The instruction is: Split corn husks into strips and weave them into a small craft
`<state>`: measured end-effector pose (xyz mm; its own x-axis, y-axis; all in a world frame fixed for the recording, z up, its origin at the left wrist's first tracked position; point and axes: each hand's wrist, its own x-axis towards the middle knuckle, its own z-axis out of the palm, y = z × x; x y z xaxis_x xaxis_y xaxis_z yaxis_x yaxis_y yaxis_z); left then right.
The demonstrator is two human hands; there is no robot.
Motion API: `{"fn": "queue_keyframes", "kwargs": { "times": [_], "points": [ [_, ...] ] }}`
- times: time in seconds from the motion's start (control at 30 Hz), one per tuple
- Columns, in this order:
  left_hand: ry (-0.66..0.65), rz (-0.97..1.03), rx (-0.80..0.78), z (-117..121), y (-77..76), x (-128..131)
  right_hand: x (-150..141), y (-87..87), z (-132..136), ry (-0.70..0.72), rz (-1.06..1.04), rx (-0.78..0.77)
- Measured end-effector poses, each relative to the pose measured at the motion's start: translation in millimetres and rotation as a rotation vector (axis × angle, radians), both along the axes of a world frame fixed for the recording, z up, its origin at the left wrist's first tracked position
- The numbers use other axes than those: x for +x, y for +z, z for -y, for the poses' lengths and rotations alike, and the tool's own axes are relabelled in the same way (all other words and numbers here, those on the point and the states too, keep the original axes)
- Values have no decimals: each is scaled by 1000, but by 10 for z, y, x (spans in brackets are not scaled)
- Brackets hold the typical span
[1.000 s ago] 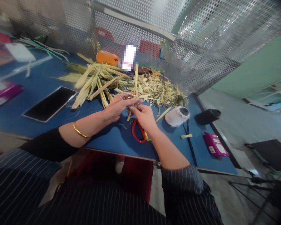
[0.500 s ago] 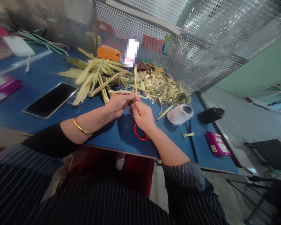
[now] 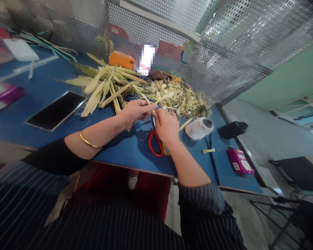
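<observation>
My left hand (image 3: 136, 113) pinches a narrow corn husk strip (image 3: 160, 100) between thumb and fingers over the table's middle. Close against it, my right hand (image 3: 168, 127) is closed with its fingertips at the same strip. The strip's pale ends spread out beyond the fingertips, and my fingers hide the part between them. Partly under my right hand lies a pair of scissors (image 3: 156, 149) with red and yellow handles. Just beyond my hands are a pile of corn husks (image 3: 99, 83) and a heap of husk scraps (image 3: 182, 97).
The blue table (image 3: 125, 152) ends at a perforated metal screen (image 3: 156, 22). At right stand a white thread cone (image 3: 199, 128), a black roll (image 3: 233, 129) and a purple packet (image 3: 240, 161). A dark tablet or phone (image 3: 56, 110) lies left; an orange packet (image 3: 122, 60) sits behind the husks.
The strip that stood upright from my fingers now splays to the sides. My right hand has shifted right and turned, uncovering more of the scissors, including the yellow handle.
</observation>
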<state>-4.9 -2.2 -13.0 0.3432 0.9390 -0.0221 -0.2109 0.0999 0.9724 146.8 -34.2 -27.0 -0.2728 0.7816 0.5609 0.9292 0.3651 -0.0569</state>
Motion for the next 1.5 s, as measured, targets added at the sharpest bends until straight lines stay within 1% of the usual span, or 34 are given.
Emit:
{"fn": "queue_keyframes", "kwargs": {
  "times": [0.07,0.13,0.23,0.33,0.4,0.47,0.53,0.57,0.67,0.73,0.77,0.83,0.87,0.93,1.0,1.1,1.17,1.27,1.3,1.33,1.4,1.43,1.47,1.5],
  "points": [
    [44,-109,107,0,-39,-1,-36,-10,15,16,24,-26],
    [70,-150,143,2,-58,2,-64,5,44,37,45,-17],
    [97,-127,107,9,-57,25,-86,38,88,75,89,17],
    [134,-77,65,11,-71,55,-113,29,118,96,141,51],
    [147,-59,47,0,-97,60,-145,2,132,110,165,46],
    [138,-67,36,-22,-117,44,-176,-21,139,113,124,6],
    [108,-88,33,-55,-109,9,-181,-23,129,101,-51,-93],
    [87,-92,27,-72,-92,-11,-167,-14,113,104,-200,-175],
    [6,-48,-21,-116,-17,-64,-59,35,21,154,-798,-505],
    [-45,-14,-53,-130,22,-82,32,63,-60,185,-1162,-677],
    [-60,-8,-63,-131,32,-87,69,71,-97,193,-1286,-727],
    [-70,-26,-60,-119,36,-90,111,72,-147,204,-1433,-761],
    [-73,-50,-42,-106,33,-90,114,69,-156,206,-1470,-748],
    [-78,-115,20,-67,31,-86,94,61,-149,196,-1502,-672],
    [-91,-187,75,-19,37,-76,56,53,-125,171,-1493,-573],
    [-132,-268,105,36,50,-49,4,23,-113,138,-1434,-437],
    [-162,-305,127,46,46,-36,-7,-16,-136,122,-1397,-408],
    [-156,-317,131,35,27,-36,50,-53,-189,61,-1338,-432],
    [-141,-316,131,32,23,-40,86,-43,-197,20,-1300,-388],
    [-126,-320,140,32,20,-45,124,-18,-195,-27,-1240,-299],
    [-102,-365,199,42,18,-50,190,67,-157,-125,-1041,-9],
    [-98,-406,247,52,17,-48,208,116,-124,-145,-902,105],
    [-98,-454,300,64,15,-44,211,161,-88,-135,-771,157],
    [-107,-502,353,76,11,-37,201,194,-54,-89,-669,146]
  ]
}}
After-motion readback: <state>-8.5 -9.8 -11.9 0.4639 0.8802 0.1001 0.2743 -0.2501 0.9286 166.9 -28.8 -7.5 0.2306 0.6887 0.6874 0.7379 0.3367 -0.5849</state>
